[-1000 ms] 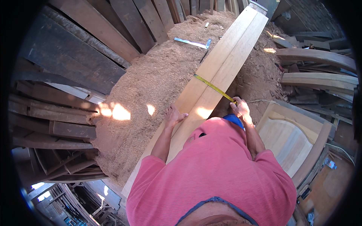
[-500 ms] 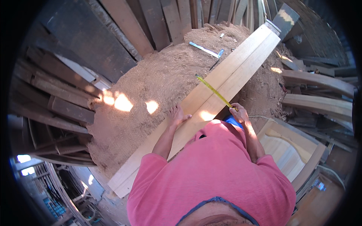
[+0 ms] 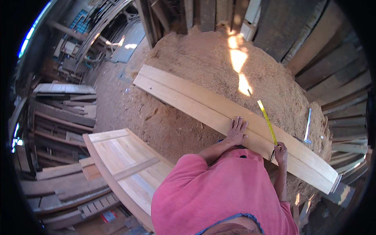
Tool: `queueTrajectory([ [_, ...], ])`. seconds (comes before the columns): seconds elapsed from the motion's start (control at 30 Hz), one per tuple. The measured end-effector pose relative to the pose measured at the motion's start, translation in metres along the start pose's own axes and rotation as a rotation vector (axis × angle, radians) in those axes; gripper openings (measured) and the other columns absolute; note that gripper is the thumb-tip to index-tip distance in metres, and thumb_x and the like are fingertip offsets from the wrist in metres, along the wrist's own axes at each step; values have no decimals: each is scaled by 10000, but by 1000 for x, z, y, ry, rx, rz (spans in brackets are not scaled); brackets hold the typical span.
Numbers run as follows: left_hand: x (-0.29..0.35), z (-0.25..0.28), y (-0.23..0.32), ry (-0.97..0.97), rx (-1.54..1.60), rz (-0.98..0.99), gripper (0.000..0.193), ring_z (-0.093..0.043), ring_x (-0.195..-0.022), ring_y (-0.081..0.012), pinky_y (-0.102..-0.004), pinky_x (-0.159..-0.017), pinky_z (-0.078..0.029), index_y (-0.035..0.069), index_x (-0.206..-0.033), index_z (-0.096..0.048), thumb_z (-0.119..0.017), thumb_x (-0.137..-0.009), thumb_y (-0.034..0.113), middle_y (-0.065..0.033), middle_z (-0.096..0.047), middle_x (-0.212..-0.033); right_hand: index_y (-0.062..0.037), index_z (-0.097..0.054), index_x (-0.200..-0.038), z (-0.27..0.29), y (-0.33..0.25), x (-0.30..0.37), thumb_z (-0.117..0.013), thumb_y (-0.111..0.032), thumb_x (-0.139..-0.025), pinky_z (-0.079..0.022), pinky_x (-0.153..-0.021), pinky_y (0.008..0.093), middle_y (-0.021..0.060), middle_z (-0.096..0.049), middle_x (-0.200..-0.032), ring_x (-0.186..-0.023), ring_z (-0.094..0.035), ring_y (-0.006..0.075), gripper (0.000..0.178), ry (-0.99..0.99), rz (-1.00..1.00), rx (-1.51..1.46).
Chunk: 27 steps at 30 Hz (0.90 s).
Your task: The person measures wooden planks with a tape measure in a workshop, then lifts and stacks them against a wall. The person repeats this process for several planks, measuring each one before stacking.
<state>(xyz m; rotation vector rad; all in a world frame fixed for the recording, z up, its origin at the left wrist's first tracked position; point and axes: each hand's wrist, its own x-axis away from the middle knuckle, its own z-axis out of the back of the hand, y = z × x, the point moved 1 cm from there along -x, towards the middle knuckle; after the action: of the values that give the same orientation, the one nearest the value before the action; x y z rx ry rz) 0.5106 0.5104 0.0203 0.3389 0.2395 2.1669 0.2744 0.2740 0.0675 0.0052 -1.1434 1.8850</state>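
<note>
A long pale wooden board with a seam along its length runs slantwise before me, from upper left to lower right. My left hand rests on its near half, fingers stretched out and holding nothing. Farther right, my right hand is closed at the board's near edge around a tape measure, whose case is mostly hidden by the fingers. From it the yellow blade reaches across the board, its end past the far edge. Beyond the board's right part lies a metal try square on the ground.
Brown sawdust covers the ground around the board. At the lower left leans a framed wooden panel, close to my left arm. Stacked planks fill the left side; dark upright boards line the far side.
My view has swung to the left, so the board now slants the other way and the framed panel shows at left. My left hand lies nearer the board's near edge; the right still holds the tape.
</note>
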Motion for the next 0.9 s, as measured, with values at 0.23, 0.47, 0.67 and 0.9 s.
queueTrajectory([
  [0.23,16,21,-36,305,1138,550,911,-465,-1438,-399,-578,-1137,-420,27,-1639,-205,-726,-968,356,-305,-389,-1588,-86,-691,-1217,-32,-65,-44,-738,-267,-911,-553,-885,456,212,-742,-1027,-987,-722,380,359,-213,392,232],
  [0.47,69,61,-160,819,1343,852,863,-622,-1200,-317,-439,-988,-529,-10,-1615,-201,-717,-989,283,-271,-543,-1438,-73,-696,-1211,-78,-125,-39,-726,-255,-914,-555,-927,453,201,-748,-1096,-1062,-723,364,350,-410,449,226],
  [0.67,91,100,-275,719,475,771,833,-514,-1344,-425,-508,-1126,-420,-23,-1559,-349,-750,-919,326,-305,-502,-1472,-63,-680,-1219,-137,-190,-75,-706,-265,-934,-546,-957,448,193,-740,-1135,-1094,-714,350,351,-374,409,246],
  [0.9,-1,191,-402,402,118,433,835,-373,-1455,-495,-559,-1233,-268,19,-1555,-376,-734,-888,371,-331,-390,-1562,-70,-649,-1249,-273,-330,-138,-675,-320,-957,-536,-955,453,202,-723,-1167,-1097,-704,358,386,-329,397,299],
])
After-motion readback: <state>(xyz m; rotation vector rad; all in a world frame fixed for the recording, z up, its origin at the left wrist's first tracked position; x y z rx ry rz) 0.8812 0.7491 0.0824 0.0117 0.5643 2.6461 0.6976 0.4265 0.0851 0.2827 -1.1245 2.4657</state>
